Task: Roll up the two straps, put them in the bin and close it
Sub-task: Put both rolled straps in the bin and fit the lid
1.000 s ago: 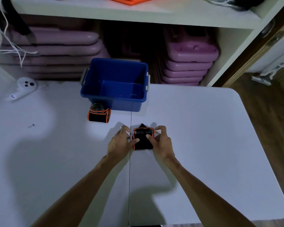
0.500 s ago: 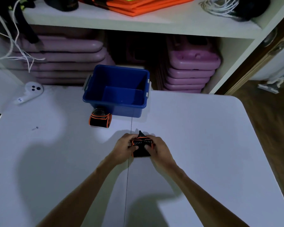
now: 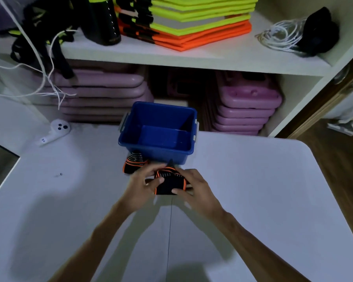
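A black strap with orange edges (image 3: 168,183), rolled into a short bundle, sits between both hands just above the white table (image 3: 253,190). My left hand (image 3: 145,183) grips its left end and my right hand (image 3: 194,190) grips its right end, thumb on the front. A pointed black tip sticks up behind the roll. A second rolled strap (image 3: 133,164) lies on the table against the front left corner of the open blue bin (image 3: 158,132), partly hidden by my left hand. The bin looks empty. No lid is visible.
A white controller (image 3: 54,131) lies at the table's far left. Behind the bin stand stacks of purple plastic steps (image 3: 245,106) under a shelf (image 3: 192,55) holding orange and yellow mats, a dark bottle and white cord. The table's right edge drops to wooden floor.
The camera has tilted up, showing more of the shelf. Both hands with the rolled strap have shifted forward, closer to the bin, and the roll is now lifted slightly.
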Demonstrator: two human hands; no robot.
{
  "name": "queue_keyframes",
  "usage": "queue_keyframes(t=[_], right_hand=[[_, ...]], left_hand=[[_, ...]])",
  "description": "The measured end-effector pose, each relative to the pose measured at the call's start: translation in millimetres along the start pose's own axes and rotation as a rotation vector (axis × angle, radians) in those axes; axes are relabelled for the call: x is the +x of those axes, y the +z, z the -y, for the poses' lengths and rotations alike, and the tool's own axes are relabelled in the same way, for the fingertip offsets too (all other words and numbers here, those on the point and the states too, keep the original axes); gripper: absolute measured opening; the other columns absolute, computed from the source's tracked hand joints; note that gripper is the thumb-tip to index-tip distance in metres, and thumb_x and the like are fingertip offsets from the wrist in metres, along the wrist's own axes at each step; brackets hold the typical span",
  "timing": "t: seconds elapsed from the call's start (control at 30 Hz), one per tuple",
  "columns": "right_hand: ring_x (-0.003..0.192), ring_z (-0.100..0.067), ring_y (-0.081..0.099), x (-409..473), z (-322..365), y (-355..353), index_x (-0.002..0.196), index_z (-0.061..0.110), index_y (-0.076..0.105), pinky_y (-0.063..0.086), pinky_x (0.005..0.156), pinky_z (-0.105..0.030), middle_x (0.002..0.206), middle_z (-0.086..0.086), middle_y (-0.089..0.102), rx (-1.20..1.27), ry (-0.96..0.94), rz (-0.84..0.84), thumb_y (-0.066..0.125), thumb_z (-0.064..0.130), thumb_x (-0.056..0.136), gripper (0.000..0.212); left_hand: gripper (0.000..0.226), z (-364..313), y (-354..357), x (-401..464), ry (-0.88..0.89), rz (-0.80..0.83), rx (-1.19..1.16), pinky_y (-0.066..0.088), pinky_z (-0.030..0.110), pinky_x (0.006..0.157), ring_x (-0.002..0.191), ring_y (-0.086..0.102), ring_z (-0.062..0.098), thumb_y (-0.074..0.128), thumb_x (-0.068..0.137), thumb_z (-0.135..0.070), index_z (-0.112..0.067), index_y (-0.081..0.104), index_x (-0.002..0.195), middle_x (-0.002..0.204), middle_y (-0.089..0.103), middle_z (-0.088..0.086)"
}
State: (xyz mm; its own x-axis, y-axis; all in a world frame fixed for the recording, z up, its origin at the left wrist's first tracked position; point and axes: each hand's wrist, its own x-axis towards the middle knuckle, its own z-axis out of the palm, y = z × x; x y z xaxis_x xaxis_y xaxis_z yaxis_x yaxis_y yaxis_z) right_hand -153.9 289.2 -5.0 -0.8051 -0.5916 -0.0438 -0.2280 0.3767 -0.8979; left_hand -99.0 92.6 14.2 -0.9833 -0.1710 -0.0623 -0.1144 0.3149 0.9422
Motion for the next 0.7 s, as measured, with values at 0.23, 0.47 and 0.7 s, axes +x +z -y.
queue_keyframes(t=[0.23,0.47,0.7], right_hand=[[0.105,-0.002,0.055,95.5,53.9,-2.2,0.135,0.025,0.054,0.046,0.090,-0.013,0.113,0.002,0.053,0.001,-0.089,-0.127,0.073,0.022,0.086,0.053],[0.099,-0.019,0.056,194.1,49.5,7.8,0.132,0.019,0.056,0.045,0.092,-0.025,0.109,-0.010,0.058,-0.196,0.029,-0.169,0.074,0.025,0.085,0.051],[0.107,-0.018,0.058,251.2,13.2,33.2,0.127,0.009,0.060,0.046,0.098,-0.030,0.118,-0.008,0.066,-0.158,0.228,-0.066,0.075,0.014,0.084,0.046]], left_hand=[[0.022,-27.9,-80.6,74.1,0.086,-0.176,0.023,0.049,0.021,0.085,0.093,0.065,0.004,0.063,0.090,-0.020,-0.032,0.066,0.108,0.104,0.070,-0.003],[0.070,35.4,-121.6,134.8,0.120,-0.157,0.587,0.018,0.038,0.117,0.143,0.025,0.036,0.018,0.092,-0.043,0.002,0.034,0.144,0.151,0.032,0.023],[0.063,75.9,-113.6,145.9,0.155,-0.123,0.641,0.025,0.042,0.117,0.147,0.016,0.027,0.014,0.095,-0.036,-0.003,0.020,0.149,0.158,0.019,0.011]])
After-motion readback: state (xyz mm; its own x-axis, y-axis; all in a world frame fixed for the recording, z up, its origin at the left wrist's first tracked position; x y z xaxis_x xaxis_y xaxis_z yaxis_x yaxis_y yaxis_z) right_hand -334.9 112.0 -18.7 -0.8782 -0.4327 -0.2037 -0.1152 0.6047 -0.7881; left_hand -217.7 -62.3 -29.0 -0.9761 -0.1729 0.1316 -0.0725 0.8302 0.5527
